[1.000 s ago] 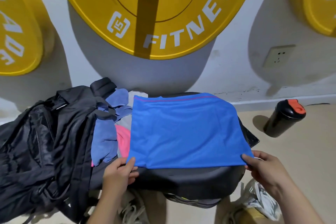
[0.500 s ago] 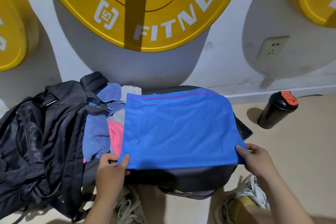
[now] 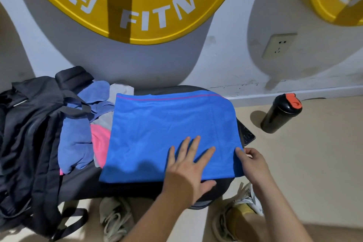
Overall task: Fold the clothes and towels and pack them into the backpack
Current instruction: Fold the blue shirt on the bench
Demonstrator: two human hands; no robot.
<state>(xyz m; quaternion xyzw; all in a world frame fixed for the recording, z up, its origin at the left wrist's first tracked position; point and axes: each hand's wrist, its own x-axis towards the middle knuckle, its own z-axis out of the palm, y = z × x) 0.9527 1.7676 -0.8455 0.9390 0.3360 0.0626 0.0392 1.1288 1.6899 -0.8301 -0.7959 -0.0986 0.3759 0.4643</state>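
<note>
A bright blue garment [image 3: 157, 131] with a pink stripe along its far edge lies folded flat on a black padded bench [image 3: 121, 186]. My left hand [image 3: 188, 167] rests flat on its near right part, fingers spread. My right hand [image 3: 252, 161] pinches the garment's near right corner. A black backpack [image 3: 29, 139] slumps at the left. Between the backpack and the blue garment lie a dull blue cloth [image 3: 76, 139], a pink cloth [image 3: 100, 143] and a grey cloth [image 3: 119, 92], all crumpled.
A black bottle with an orange lid [image 3: 280, 113] stands on the beige floor at the right. My two shoes [image 3: 115, 220] show under the bench's near edge. The wall with yellow weight plates [image 3: 137, 6] and a socket [image 3: 279, 45] is close behind.
My left hand let go of the near left corner and moved right, laying flat on the garment. My right hand stayed at the right corner. The camera tilted down and closer.
</note>
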